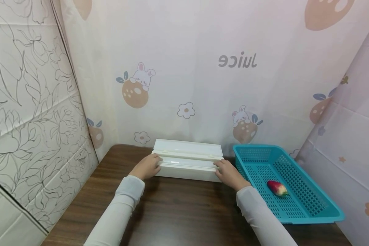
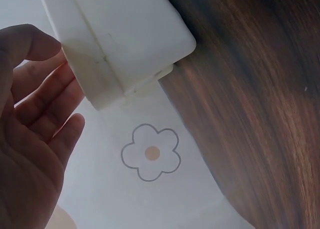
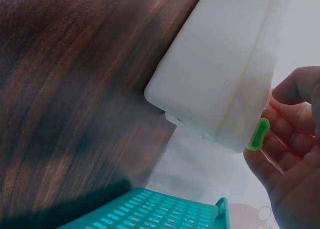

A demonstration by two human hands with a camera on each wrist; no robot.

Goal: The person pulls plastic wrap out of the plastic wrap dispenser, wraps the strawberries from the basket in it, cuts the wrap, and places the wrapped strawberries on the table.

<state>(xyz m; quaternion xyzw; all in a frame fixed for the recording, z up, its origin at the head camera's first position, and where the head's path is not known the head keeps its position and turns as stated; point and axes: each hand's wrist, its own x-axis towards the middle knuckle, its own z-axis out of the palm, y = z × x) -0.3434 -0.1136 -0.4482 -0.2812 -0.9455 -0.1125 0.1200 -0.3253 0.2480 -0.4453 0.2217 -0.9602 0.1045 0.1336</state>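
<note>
A white plastic box (image 1: 187, 164) with a lid lies lengthwise at the back of the dark wooden table (image 1: 178, 212). My left hand (image 1: 147, 166) rests against its left end. In the left wrist view the fingers (image 2: 45, 104) lie fairly straight beside the box (image 2: 125, 34), with the thumb near its top edge. My right hand (image 1: 229, 173) is at the right end. In the right wrist view its fingers (image 3: 290, 154) touch a small green latch (image 3: 258, 134) on the end of the box (image 3: 220, 74), and the thumb lies above it.
A teal mesh basket (image 1: 255, 147) stands right of the box and holds one red fruit (image 1: 276, 188); its corner (image 3: 165, 211) shows below the right hand. Printed fabric walls close in the back and both sides. Bare tabletop (image 2: 260, 89) stretches toward me.
</note>
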